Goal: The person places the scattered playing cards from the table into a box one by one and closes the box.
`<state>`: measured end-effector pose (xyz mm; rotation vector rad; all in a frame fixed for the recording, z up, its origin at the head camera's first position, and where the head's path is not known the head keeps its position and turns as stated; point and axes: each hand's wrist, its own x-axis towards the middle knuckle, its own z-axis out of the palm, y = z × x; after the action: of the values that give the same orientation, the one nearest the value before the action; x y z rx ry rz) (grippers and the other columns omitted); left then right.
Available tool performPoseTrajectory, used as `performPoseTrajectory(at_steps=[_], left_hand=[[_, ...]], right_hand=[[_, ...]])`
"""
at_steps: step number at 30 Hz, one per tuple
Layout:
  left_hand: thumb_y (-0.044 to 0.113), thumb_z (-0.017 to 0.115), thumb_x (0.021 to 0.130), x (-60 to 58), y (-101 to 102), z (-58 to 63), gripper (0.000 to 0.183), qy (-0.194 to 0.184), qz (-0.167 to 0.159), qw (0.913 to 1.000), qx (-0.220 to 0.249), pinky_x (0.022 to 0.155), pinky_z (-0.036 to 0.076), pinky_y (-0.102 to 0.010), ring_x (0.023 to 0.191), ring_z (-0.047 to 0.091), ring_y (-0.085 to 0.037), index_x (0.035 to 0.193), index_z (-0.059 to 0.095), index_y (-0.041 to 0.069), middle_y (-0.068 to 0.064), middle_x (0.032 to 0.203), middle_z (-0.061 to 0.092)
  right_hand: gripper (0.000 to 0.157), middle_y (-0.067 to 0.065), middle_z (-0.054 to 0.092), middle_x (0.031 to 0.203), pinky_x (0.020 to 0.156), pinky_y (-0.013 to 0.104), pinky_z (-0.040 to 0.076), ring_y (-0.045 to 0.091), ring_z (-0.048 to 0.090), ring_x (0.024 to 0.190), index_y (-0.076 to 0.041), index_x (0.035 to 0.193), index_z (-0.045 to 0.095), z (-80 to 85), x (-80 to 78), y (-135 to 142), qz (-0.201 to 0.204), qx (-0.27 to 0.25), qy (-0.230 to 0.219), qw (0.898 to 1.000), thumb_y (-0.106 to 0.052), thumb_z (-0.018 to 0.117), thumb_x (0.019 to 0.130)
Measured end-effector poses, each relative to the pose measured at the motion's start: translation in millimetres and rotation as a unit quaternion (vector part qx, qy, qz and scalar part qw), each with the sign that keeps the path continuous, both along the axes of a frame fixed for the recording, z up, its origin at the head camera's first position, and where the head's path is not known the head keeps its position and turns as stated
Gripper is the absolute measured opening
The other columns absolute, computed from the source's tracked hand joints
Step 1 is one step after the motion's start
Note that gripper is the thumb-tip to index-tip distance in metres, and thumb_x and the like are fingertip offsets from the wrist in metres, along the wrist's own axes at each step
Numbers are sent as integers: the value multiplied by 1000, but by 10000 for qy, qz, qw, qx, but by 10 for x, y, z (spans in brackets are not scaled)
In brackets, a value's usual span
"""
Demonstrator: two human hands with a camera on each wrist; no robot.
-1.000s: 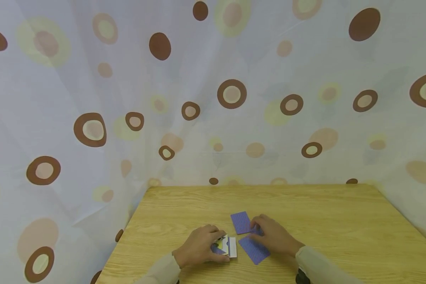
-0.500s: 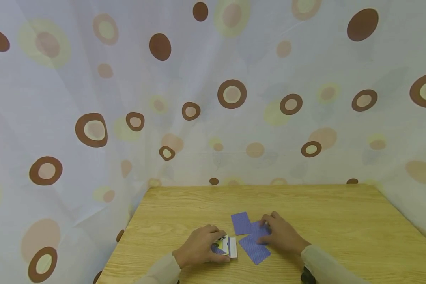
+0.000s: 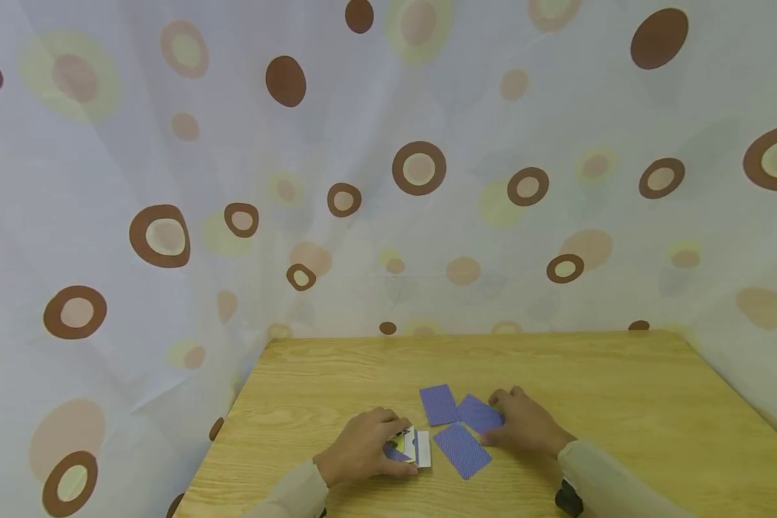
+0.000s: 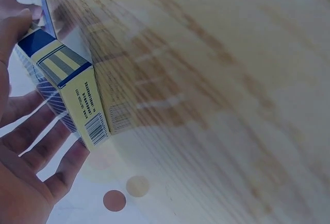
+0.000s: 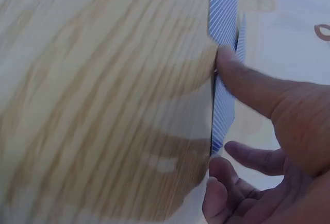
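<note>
Over the last second the right hand's grip has slid rightward over the table, and the blue-backed card it touches has turned to a sharper slant. That card, mostly covered at first, now shows much of its striped back.

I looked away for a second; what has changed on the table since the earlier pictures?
The right hand has moved rightward, and the blue card it touches has turned and slid slightly right. The left hand grips the card box as before; the far card and near card stayed put.
</note>
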<state>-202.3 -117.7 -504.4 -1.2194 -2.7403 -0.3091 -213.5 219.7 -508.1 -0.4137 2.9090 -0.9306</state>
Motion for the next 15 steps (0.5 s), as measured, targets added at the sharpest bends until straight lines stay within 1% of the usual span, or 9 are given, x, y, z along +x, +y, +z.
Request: performPoseTrajectory(at_steps=[3,6,9,11,15], left_hand=[[72,68,86,0,0,0,75,1,2,10000,10,79,52,-21,100,62,-7,133,68,13,2,117,67],[73,67,85,-7,1,-8,76,16,4,10000,2,79,52,-21,100,61,-6,133,68,14,3,117,67],[74,66,86,-9,-1,-14,77,31,18,10000,-8,79,52,-21,101,61,-6,134,68,14,3,118,67],[74,66,86,-10,-2,-12,77,34,18,10000,-19,79,52,-21,101,61,-6,134,68,14,3,118,67],[73,67,86,-4,-4,-1,76,-41,49,10000,-41,80,53,-23,101,62,-7,134,68,14,3,118,67]], right_hand=[[70,9,58,102,79,46,52,20,55,87,2,122,64,27,12,-31,-51,139,13,9999,-37,94,72],[62,7,56,96,76,43,50,21,51,85,1,112,65,42,9,-50,-118,137,16,9998,-34,96,70],[58,6,54,94,75,41,49,20,49,83,-1,105,64,42,5,-49,-142,133,35,9998,-32,96,69],[58,5,54,95,76,42,50,20,51,84,0,107,64,34,5,-40,-180,158,75,9997,-31,96,70],[58,7,59,98,79,45,52,21,56,86,6,116,65,21,-1,-19,-128,231,432,9987,-24,92,74]])
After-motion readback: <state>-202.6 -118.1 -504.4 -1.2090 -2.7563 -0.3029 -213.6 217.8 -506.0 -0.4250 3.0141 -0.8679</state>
